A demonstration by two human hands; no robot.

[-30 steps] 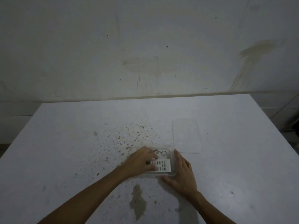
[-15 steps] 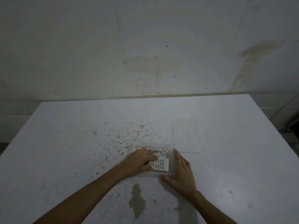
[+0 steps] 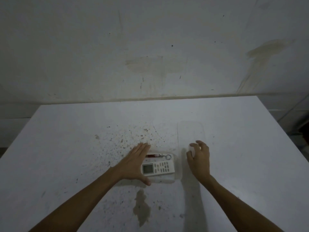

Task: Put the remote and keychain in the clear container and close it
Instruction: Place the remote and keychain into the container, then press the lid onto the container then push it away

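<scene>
clear lid (image 3: 190,133) lies just beyond the right hand (image 3: 199,158), long axis running away; fingers loosely curled, seemingly empty; left hand (image 3: 133,163) flat, steadying the container (image 3: 173,179).

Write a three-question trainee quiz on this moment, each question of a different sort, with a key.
1. True or false: the remote and keychain both lie inside the clear container.
2. Multiple choice: the clear lid is (A) on the container, (B) flat on the table beyond the right hand, (C) held by the left hand.
3. Fill in: the left hand rests at the container's ____ end.

Key: 1 true; 2 B; 3 left.
</scene>
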